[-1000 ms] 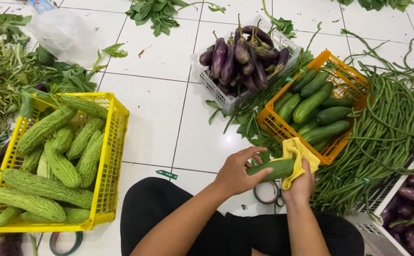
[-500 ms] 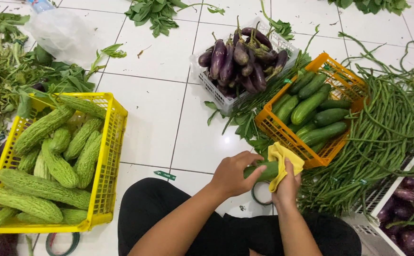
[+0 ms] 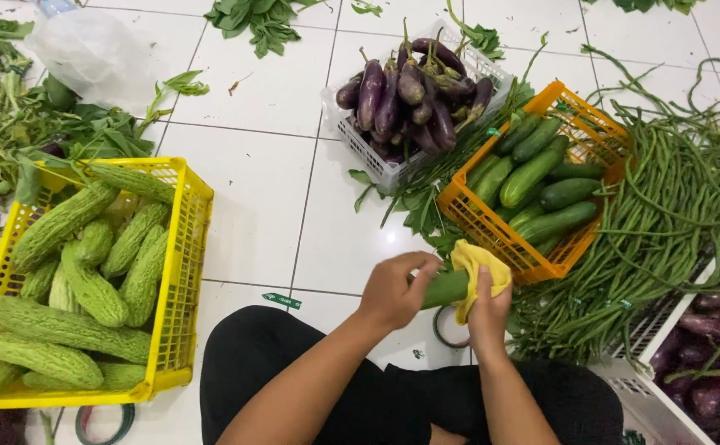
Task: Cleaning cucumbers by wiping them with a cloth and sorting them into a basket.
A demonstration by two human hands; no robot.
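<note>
My left hand (image 3: 393, 288) grips one end of a green cucumber (image 3: 445, 288) held level above my lap. My right hand (image 3: 488, 306) presses a yellow cloth (image 3: 477, 262) around the cucumber's other end, so that end is hidden. Both hands are just in front of an orange crate (image 3: 459, 213) that holds several more cucumbers (image 3: 533, 173). My legs in black trousers (image 3: 294, 371) fill the bottom of the view.
A yellow crate (image 3: 187, 272) of bitter gourds stands at the left. A white basket (image 3: 376, 169) of purple eggplants sits behind. Long beans (image 3: 673, 214) lie heaped at the right, beside a white crate (image 3: 656, 387). Leafy greens (image 3: 14, 124) and a plastic bag (image 3: 88, 53) lie far left.
Both hands with the cucumber and cloth have shifted slightly left and nearer me. The cloth now wraps the cucumber's right end more closely.
</note>
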